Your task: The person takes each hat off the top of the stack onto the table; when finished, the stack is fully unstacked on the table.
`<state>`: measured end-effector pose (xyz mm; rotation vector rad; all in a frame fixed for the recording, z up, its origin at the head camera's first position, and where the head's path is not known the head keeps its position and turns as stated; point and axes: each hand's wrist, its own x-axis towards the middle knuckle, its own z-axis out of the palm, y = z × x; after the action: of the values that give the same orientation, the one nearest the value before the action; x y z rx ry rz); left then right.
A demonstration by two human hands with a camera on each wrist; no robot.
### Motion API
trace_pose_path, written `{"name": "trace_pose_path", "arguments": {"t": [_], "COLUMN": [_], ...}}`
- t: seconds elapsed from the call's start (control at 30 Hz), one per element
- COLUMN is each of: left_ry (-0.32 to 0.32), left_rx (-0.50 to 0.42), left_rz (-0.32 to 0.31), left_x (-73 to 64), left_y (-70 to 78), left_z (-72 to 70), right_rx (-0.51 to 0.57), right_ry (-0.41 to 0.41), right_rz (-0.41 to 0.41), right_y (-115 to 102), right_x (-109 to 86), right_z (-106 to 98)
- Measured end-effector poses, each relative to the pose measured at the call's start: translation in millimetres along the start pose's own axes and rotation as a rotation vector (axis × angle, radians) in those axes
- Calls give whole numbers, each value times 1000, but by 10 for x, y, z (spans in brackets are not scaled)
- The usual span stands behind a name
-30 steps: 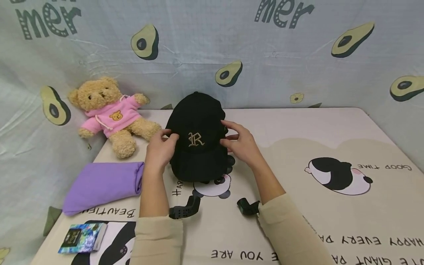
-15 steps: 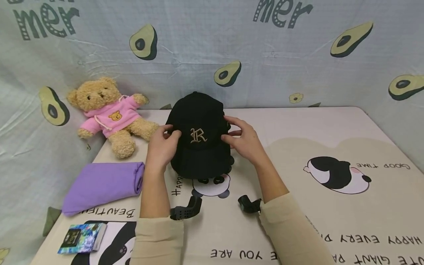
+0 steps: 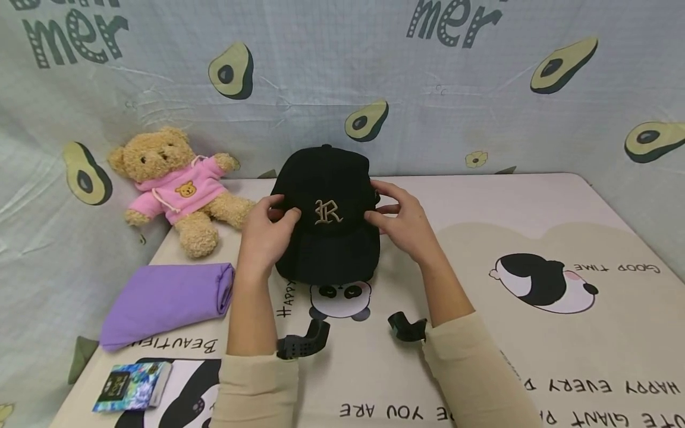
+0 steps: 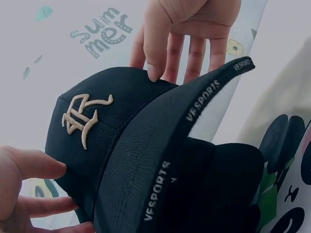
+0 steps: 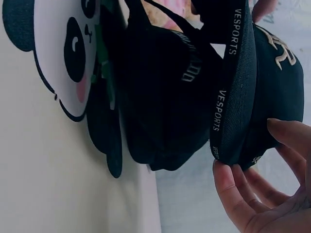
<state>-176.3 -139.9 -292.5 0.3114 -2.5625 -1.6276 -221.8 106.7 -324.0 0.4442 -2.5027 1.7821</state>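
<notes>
A black baseball cap (image 3: 326,184) with a beige embroidered letter is held between both hands, its brim toward the camera. The left hand (image 3: 267,235) pinches one side of the crown, thumb in front. On the other side, the right hand (image 3: 404,223) pinches the cap with its thumb on the front and fingers at the side and brim. White lettering runs along the brim's edge (image 4: 204,99) in the left wrist view. Below the cap, a black cloth thing (image 5: 167,97) with a strap and pale lettering shows in the right wrist view; its kind is unclear, and the cap hides it in the head view.
A teddy bear (image 3: 184,184) in a pink hoodie leans against the backdrop at the left. Nearer lie a folded purple cloth (image 3: 166,303) and a small blue patterned book-like box (image 3: 134,386). A panda-print mat (image 3: 535,356) covers the table, with an avocado-print curtain (image 3: 428,89) behind.
Both hands have shifted slightly right and up with the cap between them. More of the printed panda face shows below the brim. The bear, cloth and box have stayed put.
</notes>
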Motion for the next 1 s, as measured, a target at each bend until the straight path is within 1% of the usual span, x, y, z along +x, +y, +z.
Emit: {"name": "trace_pose_path", "arguments": {"t": [0.27, 0.4, 0.67, 1.0], "left_ry": [-9, -10, -23, -31], "left_rx": [14, 18, 2, 21], "left_rz": [22, 44, 81, 112], "left_x": [-5, 5, -1, -32], "left_y": [39, 42, 73, 115], "left_z": [30, 52, 111, 159], "right_rx": [-25, -37, -33, -30], "right_ry": [17, 20, 43, 66], "right_rz": [8, 13, 30, 32], "right_y": [-30, -43, -75, -98], "right_x": [3, -7, -36, -60], "right_z": [-76, -118, -198, -284]}}
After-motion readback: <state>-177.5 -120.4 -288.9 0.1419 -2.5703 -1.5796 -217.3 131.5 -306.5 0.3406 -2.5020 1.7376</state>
